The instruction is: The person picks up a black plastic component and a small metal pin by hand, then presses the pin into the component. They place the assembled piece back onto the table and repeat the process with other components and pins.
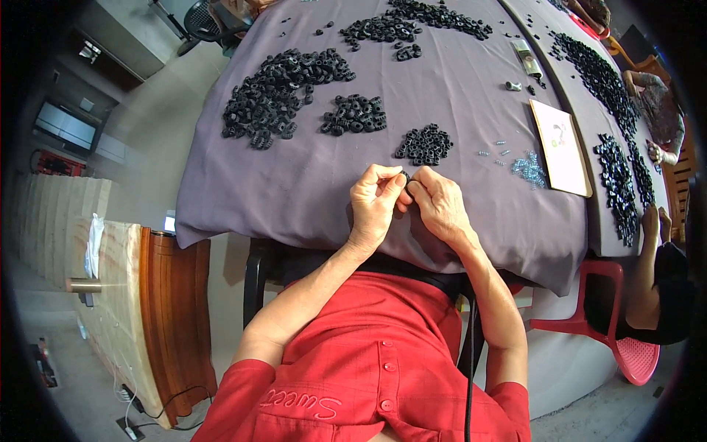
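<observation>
Over the near edge of the grey-purple cloth, my left hand (374,202) and my right hand (440,200) meet fingertip to fingertip. Both are closed in a pinch on one small black part (407,177), mostly hidden by the fingers. Just beyond them lies a small pile of black ring-like pieces (425,144). Farther left are a second pile of ribbed black pieces (353,115) and a much larger pile (287,85). To the right of my hands, small clear bluish coils, like springs (529,170), lie in a loose heap.
A pale board (561,147) lies right of the coils, with a small packet (527,59) beyond it. More black pieces (381,29) are spread at the far side. Other people sit along the right, one hand (663,153) near another long pile (617,184). A red plastic chair (598,317) stands at right.
</observation>
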Tool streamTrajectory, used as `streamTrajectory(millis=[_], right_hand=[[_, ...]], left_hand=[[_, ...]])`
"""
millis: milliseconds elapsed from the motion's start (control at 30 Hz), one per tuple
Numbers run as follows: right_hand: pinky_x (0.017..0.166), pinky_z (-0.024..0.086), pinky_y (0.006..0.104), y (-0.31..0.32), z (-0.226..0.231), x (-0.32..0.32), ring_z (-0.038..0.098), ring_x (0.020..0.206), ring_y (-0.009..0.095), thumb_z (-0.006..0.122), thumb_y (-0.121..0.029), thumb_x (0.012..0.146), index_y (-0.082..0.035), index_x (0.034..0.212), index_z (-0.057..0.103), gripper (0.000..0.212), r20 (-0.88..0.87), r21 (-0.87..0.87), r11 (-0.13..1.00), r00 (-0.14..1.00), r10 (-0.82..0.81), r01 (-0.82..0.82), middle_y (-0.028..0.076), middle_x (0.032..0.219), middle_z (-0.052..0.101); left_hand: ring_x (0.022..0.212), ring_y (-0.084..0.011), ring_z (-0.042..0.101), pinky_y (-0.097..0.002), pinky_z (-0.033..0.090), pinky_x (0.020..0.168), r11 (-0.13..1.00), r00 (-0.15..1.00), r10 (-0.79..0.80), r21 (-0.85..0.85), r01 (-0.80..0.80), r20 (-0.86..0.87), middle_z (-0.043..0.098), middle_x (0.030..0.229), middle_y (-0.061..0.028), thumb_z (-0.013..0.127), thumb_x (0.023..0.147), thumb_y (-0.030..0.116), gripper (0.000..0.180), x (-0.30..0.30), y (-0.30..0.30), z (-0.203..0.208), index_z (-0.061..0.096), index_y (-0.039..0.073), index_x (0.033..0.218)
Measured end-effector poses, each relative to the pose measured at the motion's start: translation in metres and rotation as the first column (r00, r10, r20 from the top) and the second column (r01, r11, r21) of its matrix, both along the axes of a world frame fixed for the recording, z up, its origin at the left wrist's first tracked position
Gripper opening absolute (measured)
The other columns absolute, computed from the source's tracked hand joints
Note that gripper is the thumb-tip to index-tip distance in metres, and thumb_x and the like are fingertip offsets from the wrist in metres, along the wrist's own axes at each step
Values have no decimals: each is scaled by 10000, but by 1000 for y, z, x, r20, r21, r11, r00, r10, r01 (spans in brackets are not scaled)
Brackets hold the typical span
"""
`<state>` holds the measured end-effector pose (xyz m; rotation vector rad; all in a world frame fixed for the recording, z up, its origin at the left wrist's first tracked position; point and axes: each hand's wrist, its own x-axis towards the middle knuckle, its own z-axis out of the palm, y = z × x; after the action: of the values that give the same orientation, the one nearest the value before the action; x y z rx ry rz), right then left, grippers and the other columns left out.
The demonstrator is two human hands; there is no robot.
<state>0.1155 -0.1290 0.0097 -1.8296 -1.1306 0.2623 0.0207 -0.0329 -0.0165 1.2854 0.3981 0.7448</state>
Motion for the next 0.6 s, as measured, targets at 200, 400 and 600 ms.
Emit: streamTrajectory(millis=[200,400,600], right_hand=[[611,435,370,0,4,1,554,645,320,515,-119,846,11,775,507,148,8,-13,999,999,35,-35,166,689,550],[632,457,367,-1,3,0,588,665,308,517,-138,849,-9,758,531,158,-172,44,999,984,37,-30,148,697,579],[530,441,273,-9,-1,4,511,594,103,737,-161,731,-19,830,559,248,-248,68,997,968,35,-19,57,702,578]], left_hand=[[509,-68,541,-199,449,454,991,996,53,119,-62,73,586,669,-28,579,881,57,63,4,-3,3,565,17,928],[526,-79,547,-208,450,443,983,998,-14,-184,25,62,573,696,-37,568,886,57,79,6,4,4,555,10,948],[505,-87,506,-205,403,429,889,985,-130,-427,165,110,543,693,-30,563,877,47,152,1,15,15,517,28,1021]])
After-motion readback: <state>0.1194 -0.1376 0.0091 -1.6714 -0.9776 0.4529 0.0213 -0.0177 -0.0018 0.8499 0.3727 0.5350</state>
